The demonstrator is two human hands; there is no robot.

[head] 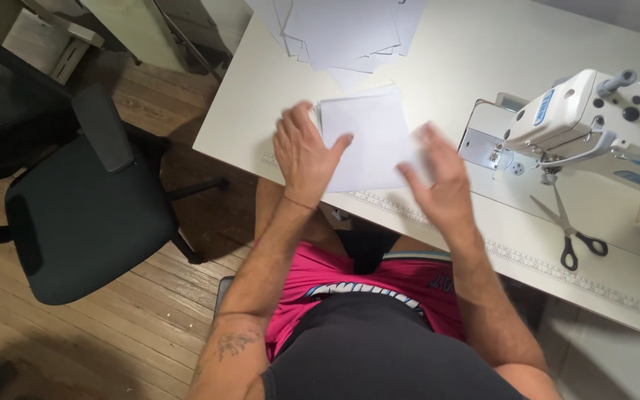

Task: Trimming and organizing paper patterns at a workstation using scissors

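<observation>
Head view: my left hand [304, 152] lies flat, fingers spread, on the paper stack's [370, 141] 9 o'clock edge; right hand [438, 178], open and blurry, at 4 o'clock, holding nothing I can see.

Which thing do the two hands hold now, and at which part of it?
The left hand rests on the left edge of the small white stack of sheets. The right hand is at its lower right corner, blurred; a real grip cannot be told.
</observation>
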